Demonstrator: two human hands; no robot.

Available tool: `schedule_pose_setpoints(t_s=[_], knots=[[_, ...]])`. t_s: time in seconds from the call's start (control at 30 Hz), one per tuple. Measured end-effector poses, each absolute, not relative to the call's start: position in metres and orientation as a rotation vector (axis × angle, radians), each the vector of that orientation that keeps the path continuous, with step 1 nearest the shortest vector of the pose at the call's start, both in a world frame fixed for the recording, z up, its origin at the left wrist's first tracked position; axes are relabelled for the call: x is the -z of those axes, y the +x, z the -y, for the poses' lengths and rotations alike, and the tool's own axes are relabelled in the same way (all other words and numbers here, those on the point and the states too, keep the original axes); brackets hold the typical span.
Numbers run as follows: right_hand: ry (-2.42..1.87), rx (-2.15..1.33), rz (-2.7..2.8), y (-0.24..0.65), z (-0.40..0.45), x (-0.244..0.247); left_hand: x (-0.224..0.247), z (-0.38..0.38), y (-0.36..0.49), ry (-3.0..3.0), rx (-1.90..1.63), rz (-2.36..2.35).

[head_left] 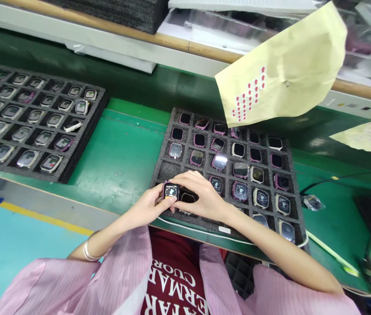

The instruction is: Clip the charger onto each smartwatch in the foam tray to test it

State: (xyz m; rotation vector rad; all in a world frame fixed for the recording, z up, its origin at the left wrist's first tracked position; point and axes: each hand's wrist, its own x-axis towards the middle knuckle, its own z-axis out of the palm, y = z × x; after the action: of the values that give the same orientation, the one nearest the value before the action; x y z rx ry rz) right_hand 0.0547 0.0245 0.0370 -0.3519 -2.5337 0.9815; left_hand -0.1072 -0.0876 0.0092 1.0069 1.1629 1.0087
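Between my two hands is a small square smartwatch (pixel 171 191) with a purple-edged case and a lit watch face. My left hand (pixel 150 203) grips it from the left, with the thumb at the lower part of the screen. My right hand (pixel 201 194) curves round its right side, with fingertips on the top and right edges. Both hands are over the near left part of a dark foam tray (pixel 168 168), whose square pockets hold several watch cases in purple and pale tones. Some of these show lit dials. My right hand partly hides the near pockets.
A second foam tray (pixel 83 124) with several watches lies at the left on the green bench (pixel 119 144). Yellow paper (pixel 286 74) with red arrows hangs from the shelf above. A white cable (pixel 205 230) runs along the near edge. A pale green stick (pixel 332 253) lies right.
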Motion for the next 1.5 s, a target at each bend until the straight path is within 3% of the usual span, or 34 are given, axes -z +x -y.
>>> schedule_pose_setpoints(t_s=[0.1,0.23,0.4,0.6,0.93,1.27,1.5], knots=[[-0.474,-1.085,2.417,0.048,-0.038,-0.032,-0.008,0.097,-0.107,0.938,-1.050,-1.200],[-0.671,-0.731,2.585,0.043,-0.049,-0.024,-0.010,0.115,-0.108,0.829,-1.158,-1.254],[-0.570,-0.457,2.827,0.041,-0.028,-0.041,-0.016,0.131,-0.112,0.754,-1.157,-1.289],[-0.375,-0.533,3.063,0.031,-0.006,-0.038,-0.016,0.136,-0.117,0.686,-1.191,-1.274],[-0.390,-0.972,2.669,0.054,-0.004,-0.059,-0.015,0.136,-0.113,0.757,-1.057,-1.125],[-0.350,-0.842,2.709,0.061,0.012,-0.040,-0.012,0.118,-0.097,0.835,-1.107,-1.169],[-0.346,-0.942,2.590,0.061,0.009,-0.031,-0.012,0.114,-0.097,0.757,-1.085,-1.085]])
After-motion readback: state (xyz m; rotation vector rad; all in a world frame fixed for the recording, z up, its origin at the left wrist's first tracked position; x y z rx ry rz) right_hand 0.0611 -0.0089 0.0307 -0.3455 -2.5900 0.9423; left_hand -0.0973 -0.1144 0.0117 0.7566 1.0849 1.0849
